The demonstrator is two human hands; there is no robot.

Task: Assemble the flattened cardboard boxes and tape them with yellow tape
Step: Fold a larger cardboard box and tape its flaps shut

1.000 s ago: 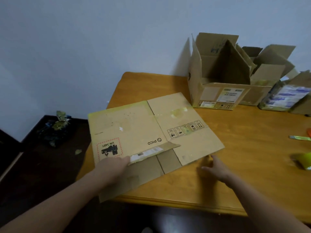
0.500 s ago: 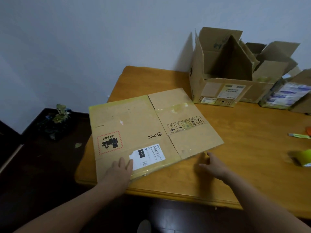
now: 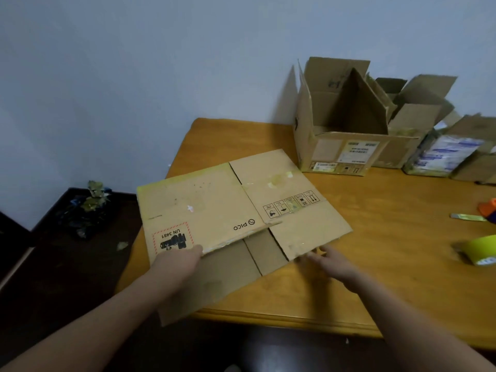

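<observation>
A flattened cardboard box point(image 3: 214, 208) printed "PICO" and "UN 3481" lies on the wooden table point(image 3: 389, 264), overhanging its front left corner. My left hand point(image 3: 178, 264) grips the near left flap at its edge and holds it raised, so the plain lower layer shows beneath. My right hand point(image 3: 326, 260) is blurred, with straight fingers touching the near right edge of the box. A roll of yellow tape point(image 3: 480, 249) stands at the table's right edge, apart from both hands.
An assembled open box point(image 3: 341, 154) stands at the back of the table, with more opened boxes point(image 3: 418, 108) and a taped parcel point(image 3: 445, 154) to its right. An orange tool point(image 3: 489, 208) and a tape strip point(image 3: 467, 217) lie far right. Dark floor with litter point(image 3: 88, 208) is left.
Half a second ago the near left flap lay flat with its white label up. Now my left hand has lifted it, and the label is out of sight. My right hand stayed at the near edge.
</observation>
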